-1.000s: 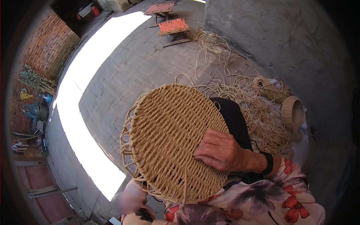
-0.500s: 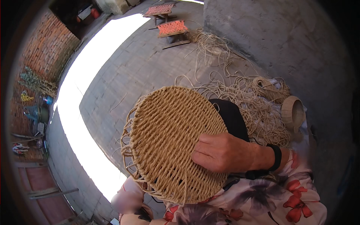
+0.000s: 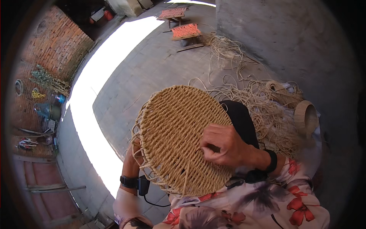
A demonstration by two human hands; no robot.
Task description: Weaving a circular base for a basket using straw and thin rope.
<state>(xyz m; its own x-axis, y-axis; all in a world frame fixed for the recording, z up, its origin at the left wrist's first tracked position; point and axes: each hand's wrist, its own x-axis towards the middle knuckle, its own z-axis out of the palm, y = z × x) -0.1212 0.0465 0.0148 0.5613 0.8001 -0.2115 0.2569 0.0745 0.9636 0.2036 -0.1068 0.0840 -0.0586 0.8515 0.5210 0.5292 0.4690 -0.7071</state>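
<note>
Basketwork [image 3: 171, 133]: oval piece of tan twisted cord, tilted above the person's lap, with its woven face turned upward.
Cord loops [image 3: 137, 129]: short and tan, standing along the left edge of the basketwork.
Right hand [image 3: 221, 145]: on the right part of the woven face, fingers curled and narrow; whether a strand is between them, I cannot tell.
Left hand [image 3: 133, 152]: behind the left edge, mostly hidden; its grip I cannot tell.
Wristbands [image 3: 272, 160]: black, one on each wrist.
Cord heap [image 3: 263, 110]: tan, tangled, at the right, near a small round tan woven basket [image 3: 306, 116] lying on its side.
Stools [image 3: 186, 31]: two, low, with orange-red woven seats, well apart on the grey floor [image 3: 129, 87].
</note>
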